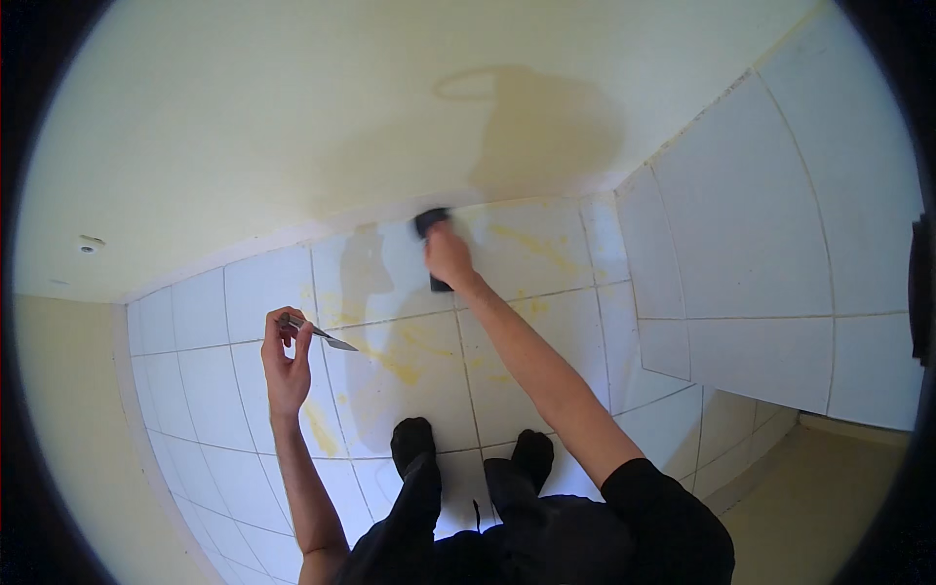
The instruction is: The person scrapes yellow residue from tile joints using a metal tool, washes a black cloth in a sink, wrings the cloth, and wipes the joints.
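My left hand [286, 369] is raised over the left part of the tiles, fingers closed round the handle of a putty knife [340, 344]. Its flat metal blade points to the right. Farther off, near the foot of the wall, my right hand [448, 255] grips a dark oblong object [433, 220], blurred by motion. Whether that object is a brush or a pad does not show; its ends stick out on both sides of the hand. Yellow smears [398, 369] mark the white tiles between and around my hands.
A cream wall [292, 117] rises beyond the white tiled floor [531, 375]. At the right stands a tiled block [736, 244] with a corner near floor level. My feet in black socks [413, 439] stand on the tiles. A small white fitting [91, 245] is on the left wall.
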Demonstrator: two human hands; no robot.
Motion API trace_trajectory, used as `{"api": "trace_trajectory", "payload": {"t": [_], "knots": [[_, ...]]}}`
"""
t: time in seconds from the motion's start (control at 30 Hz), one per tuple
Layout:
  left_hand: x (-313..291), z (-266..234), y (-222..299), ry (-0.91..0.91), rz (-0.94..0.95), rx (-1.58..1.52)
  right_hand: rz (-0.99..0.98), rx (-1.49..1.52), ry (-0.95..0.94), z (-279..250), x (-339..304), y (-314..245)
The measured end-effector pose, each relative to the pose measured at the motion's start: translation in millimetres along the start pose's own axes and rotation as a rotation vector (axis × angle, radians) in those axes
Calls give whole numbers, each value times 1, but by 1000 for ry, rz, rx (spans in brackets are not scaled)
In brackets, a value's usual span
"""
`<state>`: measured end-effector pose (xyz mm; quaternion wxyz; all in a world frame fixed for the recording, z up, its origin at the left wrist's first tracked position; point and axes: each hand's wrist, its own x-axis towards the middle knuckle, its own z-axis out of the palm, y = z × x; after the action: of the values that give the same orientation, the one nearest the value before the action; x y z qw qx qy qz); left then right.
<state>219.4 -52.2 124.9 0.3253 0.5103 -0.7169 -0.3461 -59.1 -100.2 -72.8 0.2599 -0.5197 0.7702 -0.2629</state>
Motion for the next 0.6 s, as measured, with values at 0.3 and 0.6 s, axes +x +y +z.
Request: {"api": "trace_trajectory", "payload": {"t": [0.3,0.6], "knots": [[10,18,11,-34,19,-51,-310,289,-217,-78,-68,48],[8,9,14,-43,41,-15,384,-269,503,-172,-33,180]]}}
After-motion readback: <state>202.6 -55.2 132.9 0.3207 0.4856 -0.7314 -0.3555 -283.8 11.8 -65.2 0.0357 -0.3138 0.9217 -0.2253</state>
